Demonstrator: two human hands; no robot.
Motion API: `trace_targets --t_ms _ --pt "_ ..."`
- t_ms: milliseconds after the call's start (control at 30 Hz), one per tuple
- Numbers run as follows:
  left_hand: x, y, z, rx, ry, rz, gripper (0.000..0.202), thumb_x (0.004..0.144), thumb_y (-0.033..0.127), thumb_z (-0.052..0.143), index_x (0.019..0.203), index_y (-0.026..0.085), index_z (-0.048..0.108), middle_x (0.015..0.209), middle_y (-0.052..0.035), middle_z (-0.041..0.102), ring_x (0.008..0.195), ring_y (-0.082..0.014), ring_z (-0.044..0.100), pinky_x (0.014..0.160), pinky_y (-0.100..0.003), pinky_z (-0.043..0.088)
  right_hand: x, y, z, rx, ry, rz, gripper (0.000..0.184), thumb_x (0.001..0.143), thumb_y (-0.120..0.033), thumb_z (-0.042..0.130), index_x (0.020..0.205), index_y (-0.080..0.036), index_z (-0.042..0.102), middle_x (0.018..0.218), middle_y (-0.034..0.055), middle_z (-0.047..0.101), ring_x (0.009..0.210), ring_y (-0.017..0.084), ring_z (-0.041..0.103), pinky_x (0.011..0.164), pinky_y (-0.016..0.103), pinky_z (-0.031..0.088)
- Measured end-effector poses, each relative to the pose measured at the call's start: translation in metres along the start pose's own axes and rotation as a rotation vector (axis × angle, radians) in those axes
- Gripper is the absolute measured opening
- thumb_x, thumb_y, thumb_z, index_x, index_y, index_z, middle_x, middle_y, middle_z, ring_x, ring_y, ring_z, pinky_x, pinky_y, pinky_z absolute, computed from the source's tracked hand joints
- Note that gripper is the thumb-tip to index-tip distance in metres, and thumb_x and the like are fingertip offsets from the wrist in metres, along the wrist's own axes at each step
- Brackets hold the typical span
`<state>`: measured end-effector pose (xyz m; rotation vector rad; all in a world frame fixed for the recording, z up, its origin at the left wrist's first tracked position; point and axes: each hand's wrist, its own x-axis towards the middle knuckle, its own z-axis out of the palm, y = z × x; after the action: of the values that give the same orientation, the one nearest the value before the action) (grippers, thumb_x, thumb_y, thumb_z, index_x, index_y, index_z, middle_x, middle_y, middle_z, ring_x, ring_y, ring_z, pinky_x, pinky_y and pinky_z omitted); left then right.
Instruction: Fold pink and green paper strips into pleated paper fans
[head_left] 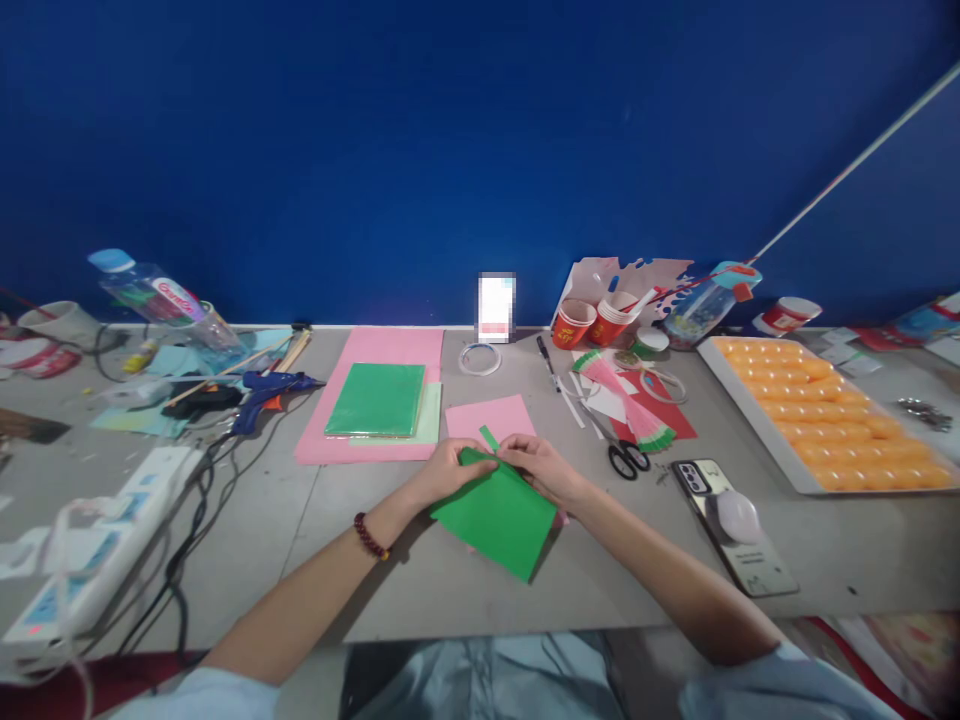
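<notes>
Between my hands is a green sheet of paper (pixel 495 515), turned at an angle over the table. My left hand (pixel 451 468) pinches its upper left edge, thumb on top. Close beside it, my right hand (pixel 541 466) has its fingers pressed together at the upper right edge. A narrow green strip (pixel 489 438) sticks up between the two hands; whether it is part of the sheet I cannot tell. Under the green paper lies a pink sheet (pixel 491 412), partly hidden by it and by my hands.
Left stand a pack of green paper (pixel 377 400) on a large pink sheet (pixel 322 430), a blue glue gun (pixel 270 395) and a power strip (pixel 112 540). Right are black scissors (pixel 628 460), a phone (pixel 739 530), red paper cups (pixel 574 325) and a tray of orange balls (pixel 832 415).
</notes>
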<state>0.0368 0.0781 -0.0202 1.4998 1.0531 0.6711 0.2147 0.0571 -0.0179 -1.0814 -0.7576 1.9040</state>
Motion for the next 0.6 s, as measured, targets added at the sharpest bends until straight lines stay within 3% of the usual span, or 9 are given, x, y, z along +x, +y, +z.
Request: trace_targets --t_ms 133,300,433,600 --pt "-0.0007 0.0016 0.0000 -0.071 -0.009 -0.035 0.029 0.067 0.040 0.071 0.074 0.012 0.066 0.073 -0.0036 0.066 0.067 -0.0155 0.059 0.061 -0.024 0.045 -0.0020 -0.0042 -0.0006 -0.008 -0.013 0.045 0.032 0.055 -0.039 0.081 0.069 -0.016 0.063 0.058 -0.0036 0.061 0.052 0.008 0.050 0.051 0.021 0.034" --pt "-0.0012 0.0035 -0.0019 -0.134 -0.015 -0.089 0.032 0.065 0.042 0.073 0.074 0.012 0.066 0.067 -0.0019 0.065 0.061 -0.0136 0.058 0.056 -0.022 0.043 -0.0021 -0.0058 -0.0036 -0.077 -0.015 0.051 0.032 0.054 -0.036 0.082 0.068 -0.016 0.062 0.054 -0.0054 0.058 0.047 0.007 0.046 0.049 0.021 0.030" --pt "-0.0010 0.0037 -0.0034 -0.113 -0.053 -0.109 0.036 0.064 0.044 0.073 0.078 0.012 0.070 0.076 -0.0059 0.069 0.069 -0.0176 0.062 0.062 -0.026 0.046 -0.0009 -0.0037 -0.0052 -0.137 -0.035 0.007 0.032 0.055 -0.039 0.081 0.069 -0.016 0.062 0.056 -0.0048 0.059 0.049 0.007 0.046 0.050 0.021 0.030" --pt "0.0010 0.0009 -0.0033 -0.035 -0.010 -0.068 0.033 0.065 0.045 0.072 0.076 0.014 0.071 0.080 -0.0055 0.071 0.075 -0.0194 0.062 0.067 -0.027 0.047 0.0002 -0.0028 -0.0055 -0.203 -0.004 -0.039 0.033 0.057 -0.042 0.079 0.070 -0.017 0.062 0.056 -0.0053 0.057 0.048 0.007 0.044 0.049 0.022 0.028"
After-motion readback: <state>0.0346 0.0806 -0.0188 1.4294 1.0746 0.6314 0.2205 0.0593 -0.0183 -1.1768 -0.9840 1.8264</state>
